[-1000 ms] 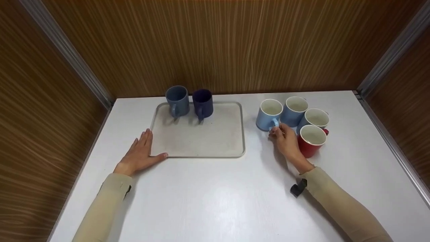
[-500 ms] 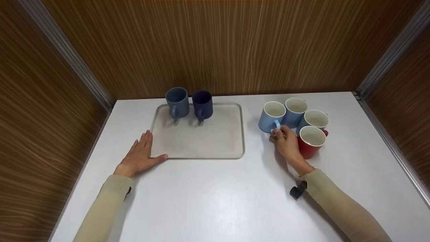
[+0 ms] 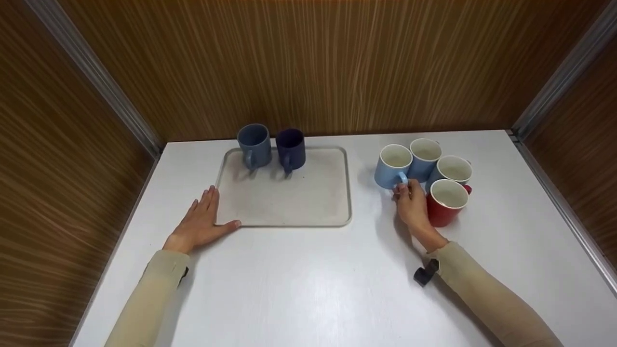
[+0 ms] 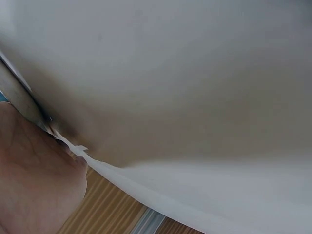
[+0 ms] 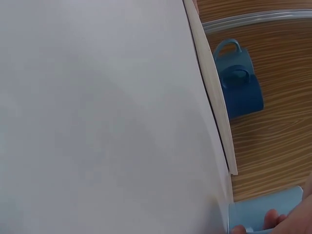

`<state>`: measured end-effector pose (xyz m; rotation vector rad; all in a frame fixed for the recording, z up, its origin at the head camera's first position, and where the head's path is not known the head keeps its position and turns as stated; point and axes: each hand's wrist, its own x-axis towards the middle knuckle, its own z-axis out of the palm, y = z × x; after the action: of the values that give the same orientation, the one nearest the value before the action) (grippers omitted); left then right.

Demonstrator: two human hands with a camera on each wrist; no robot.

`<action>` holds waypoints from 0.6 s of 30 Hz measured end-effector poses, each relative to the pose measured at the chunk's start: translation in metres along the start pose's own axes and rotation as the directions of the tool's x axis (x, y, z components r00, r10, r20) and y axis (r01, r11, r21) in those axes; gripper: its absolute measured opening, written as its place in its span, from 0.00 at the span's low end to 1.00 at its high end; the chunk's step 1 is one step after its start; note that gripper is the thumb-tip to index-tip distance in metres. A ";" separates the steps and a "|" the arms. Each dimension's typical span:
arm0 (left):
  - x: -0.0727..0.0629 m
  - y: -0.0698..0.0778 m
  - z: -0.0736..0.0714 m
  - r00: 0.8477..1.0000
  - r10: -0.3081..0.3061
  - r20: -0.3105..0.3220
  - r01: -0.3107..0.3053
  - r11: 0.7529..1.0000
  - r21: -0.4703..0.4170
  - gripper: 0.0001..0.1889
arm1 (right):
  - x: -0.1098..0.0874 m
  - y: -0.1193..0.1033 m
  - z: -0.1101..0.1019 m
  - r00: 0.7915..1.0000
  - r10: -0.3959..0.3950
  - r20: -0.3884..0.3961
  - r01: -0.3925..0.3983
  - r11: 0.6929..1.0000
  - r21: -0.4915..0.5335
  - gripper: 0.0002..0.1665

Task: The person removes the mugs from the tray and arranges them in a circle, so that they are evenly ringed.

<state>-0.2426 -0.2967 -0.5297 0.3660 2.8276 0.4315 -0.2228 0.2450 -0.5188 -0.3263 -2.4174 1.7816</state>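
In the head view my right hand (image 3: 412, 204) pinches the handle of a light blue mug (image 3: 388, 174) with a pale inside, upright at the left of a mug cluster. The right wrist view shows the light blue mug (image 5: 265, 207) at its lower right corner, fingers at the handle. My left hand (image 3: 196, 222) lies flat with straight fingers, thumb spread, along the left front corner of a beige tray (image 3: 284, 205). On the tray's back left part stand a grey-blue mug (image 3: 261, 150) and a dark purple mug (image 3: 298, 156), handles facing me.
Beside the held mug stand a blue mug (image 3: 420, 169), another blue mug (image 3: 436, 176) and a red mug (image 3: 439, 212), which is close to my right wrist. Wood-patterned panels (image 3: 332, 67) border the white table (image 3: 289, 279) at the back and sides.
The right hand has shifted the light blue mug a little to the right, closer to the blue mug behind it. The left hand and the tray have stayed put.
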 end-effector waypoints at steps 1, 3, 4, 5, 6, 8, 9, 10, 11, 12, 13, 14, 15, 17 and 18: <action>0.000 0.000 0.000 1.000 -0.001 0.000 0.001 1.000 0.001 0.69 | 0.000 0.000 0.001 1.000 0.005 -0.011 -0.005 1.000 0.005 0.16; 0.000 0.000 0.000 1.000 -0.001 0.000 0.001 1.000 0.000 0.68 | 0.000 0.000 0.003 0.999 0.009 -0.039 -0.009 1.000 0.017 0.15; -0.001 0.000 -0.001 1.000 0.001 -0.001 -0.001 1.000 0.000 0.68 | 0.000 0.000 0.004 0.999 0.009 -0.053 -0.008 1.000 0.022 0.14; -0.001 0.001 -0.001 1.000 0.003 -0.003 -0.003 1.000 -0.001 0.68 | 0.000 0.000 0.006 0.998 0.003 -0.070 -0.001 1.000 0.025 0.13; -0.002 0.001 -0.001 1.000 0.005 -0.004 -0.005 1.000 -0.002 0.67 | 0.000 0.001 0.007 0.996 -0.006 -0.087 0.008 1.000 0.021 0.13; -0.002 0.001 -0.001 1.000 0.007 -0.005 -0.007 1.000 0.000 0.67 | -0.001 0.001 0.008 0.995 -0.010 -0.099 0.012 1.000 0.016 0.12; -0.002 0.001 -0.001 1.000 0.007 -0.003 -0.007 1.000 0.002 0.67 | -0.001 0.001 0.008 0.996 -0.005 -0.094 0.006 1.000 0.012 0.13; -0.002 0.001 0.000 1.000 0.007 -0.001 -0.007 1.000 0.003 0.67 | -0.001 0.000 0.008 0.996 -0.002 -0.094 0.003 1.000 0.010 0.13; -0.003 0.002 0.000 1.000 0.008 0.001 -0.008 1.000 0.002 0.67 | -0.001 0.000 0.007 0.996 0.002 -0.093 -0.001 1.000 0.007 0.13; -0.003 0.002 0.000 1.000 0.007 0.003 -0.007 1.000 0.003 0.67 | -0.002 0.001 0.007 0.996 0.006 -0.092 -0.006 1.000 0.005 0.14; -0.003 0.002 0.000 1.000 0.007 0.005 -0.007 1.000 0.001 0.67 | -0.002 0.000 0.007 0.996 0.011 -0.089 -0.011 1.000 0.007 0.14; -0.003 0.002 0.000 1.000 0.007 0.005 -0.007 1.000 0.003 0.67 | -0.002 0.000 0.006 0.996 0.015 -0.090 -0.014 1.000 0.010 0.14; -0.003 0.003 0.000 1.000 0.007 0.006 -0.007 1.000 0.003 0.68 | -0.003 0.000 0.006 0.996 0.018 -0.090 -0.017 1.000 0.013 0.14; -0.003 0.003 0.000 1.000 0.007 0.006 -0.007 1.000 0.001 0.68 | -0.003 0.001 0.006 0.995 0.020 -0.095 -0.018 1.000 0.013 0.14; -0.003 0.003 0.000 1.000 0.006 0.006 -0.006 1.000 0.001 0.68 | -0.003 0.001 0.006 0.995 0.019 -0.100 -0.018 1.000 0.010 0.14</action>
<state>-0.2387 -0.2948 -0.5282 0.3762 2.8213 0.4295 -0.2207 0.2387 -0.5210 -0.4281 -2.3444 1.7397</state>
